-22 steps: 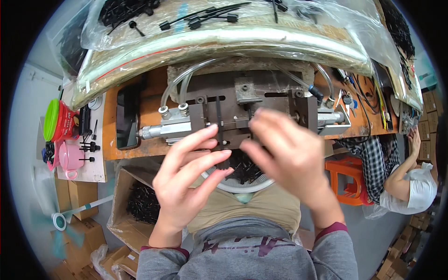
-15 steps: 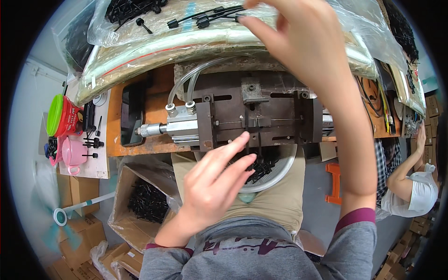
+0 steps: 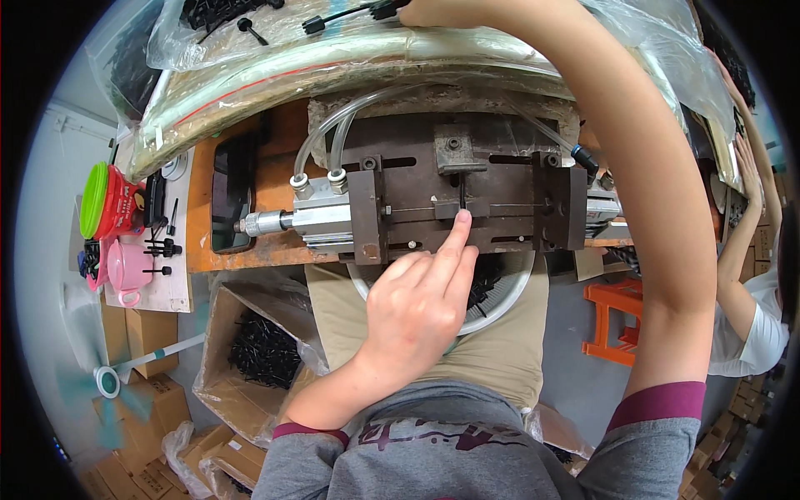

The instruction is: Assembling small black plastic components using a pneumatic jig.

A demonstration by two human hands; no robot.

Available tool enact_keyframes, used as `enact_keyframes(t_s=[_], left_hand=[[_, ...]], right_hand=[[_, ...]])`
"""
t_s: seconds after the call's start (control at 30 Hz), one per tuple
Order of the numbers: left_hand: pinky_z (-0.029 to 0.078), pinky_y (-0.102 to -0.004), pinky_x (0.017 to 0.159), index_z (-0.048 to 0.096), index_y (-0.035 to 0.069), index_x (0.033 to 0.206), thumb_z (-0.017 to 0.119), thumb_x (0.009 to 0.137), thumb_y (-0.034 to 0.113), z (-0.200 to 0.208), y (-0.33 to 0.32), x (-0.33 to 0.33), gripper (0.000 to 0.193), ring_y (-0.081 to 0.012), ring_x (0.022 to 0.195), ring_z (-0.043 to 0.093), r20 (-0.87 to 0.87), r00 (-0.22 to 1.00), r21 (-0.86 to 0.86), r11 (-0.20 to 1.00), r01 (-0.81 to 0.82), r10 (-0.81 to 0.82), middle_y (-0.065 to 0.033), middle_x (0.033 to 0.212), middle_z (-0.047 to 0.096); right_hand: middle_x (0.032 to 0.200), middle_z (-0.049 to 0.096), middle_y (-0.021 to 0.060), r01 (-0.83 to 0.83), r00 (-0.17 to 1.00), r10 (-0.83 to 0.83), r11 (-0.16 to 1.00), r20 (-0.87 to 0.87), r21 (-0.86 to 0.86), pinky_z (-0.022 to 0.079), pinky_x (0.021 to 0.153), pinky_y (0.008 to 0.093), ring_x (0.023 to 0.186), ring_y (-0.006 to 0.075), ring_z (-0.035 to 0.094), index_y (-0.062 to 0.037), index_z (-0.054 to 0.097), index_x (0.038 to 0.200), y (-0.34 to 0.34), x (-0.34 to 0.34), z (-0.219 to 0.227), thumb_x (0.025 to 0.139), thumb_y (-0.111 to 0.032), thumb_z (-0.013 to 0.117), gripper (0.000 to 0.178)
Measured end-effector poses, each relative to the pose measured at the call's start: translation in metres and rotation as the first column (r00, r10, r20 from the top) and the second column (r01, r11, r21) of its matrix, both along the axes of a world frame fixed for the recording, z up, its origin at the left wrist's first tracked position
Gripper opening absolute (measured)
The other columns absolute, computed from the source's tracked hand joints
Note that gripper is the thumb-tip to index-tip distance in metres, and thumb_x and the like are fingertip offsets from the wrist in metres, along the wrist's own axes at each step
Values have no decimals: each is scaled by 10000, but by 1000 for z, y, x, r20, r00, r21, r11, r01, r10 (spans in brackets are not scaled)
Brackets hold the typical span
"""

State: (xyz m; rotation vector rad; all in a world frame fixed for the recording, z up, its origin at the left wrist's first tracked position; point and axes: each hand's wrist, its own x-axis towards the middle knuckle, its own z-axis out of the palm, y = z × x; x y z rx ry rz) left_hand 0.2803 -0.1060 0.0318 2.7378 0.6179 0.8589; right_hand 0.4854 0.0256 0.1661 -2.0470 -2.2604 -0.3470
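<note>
My left hand (image 3: 421, 304) reaches in from below with its index finger stretched out. That fingertip touches the near end of a thin black rod (image 3: 462, 193), which lies across a small block in the middle of a dark metal fixture (image 3: 408, 200). Nothing is gripped by this hand. At the top edge my right hand (image 3: 454, 12), partly cut off, has its fingertips closed at the ends of black knob-headed rods (image 3: 386, 9) on the plastic-covered ledge. Another such rod (image 3: 314, 25) lies beside them.
A white basket (image 3: 517, 300) with black parts sits on my lap. An open carton (image 3: 218, 354) of black pieces stands left. Clear air hoses (image 3: 321, 137) arch over the fixture. A phone (image 3: 232, 192) and pink cup (image 3: 127, 268) are left. A co-worker's arm (image 3: 737, 242) shows right.
My left hand has moved right and its index finger has come onto the rod in the block. My right hand has moved up and left onto the knob-headed rods. The view has shifted slightly.
</note>
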Motion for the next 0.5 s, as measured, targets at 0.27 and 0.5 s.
enact_keyframes(t_s=[0.27,0.5], left_hand=[[501,-262,590,695,47,918,782,678,90,2,4,2,259,-161,609,633,-5,1000,-59,998,30,-30,-94,1221,664],[488,-250,563,705,57,911,788,677,99,4,5,2,252,-160,578,618,-3,1000,-66,998,24,-25,-81,1211,672]], right_hand=[[746,671,184,35,883,90,966,-461,256,510,656,365,688,265,649,68,655,867,-42,19,16,850,-63,637,133],[723,629,93,246,280,215,926,-936,286,467,568,292,603,146,588,10,653,985,-93,35,-5,886,-205,686,239]])
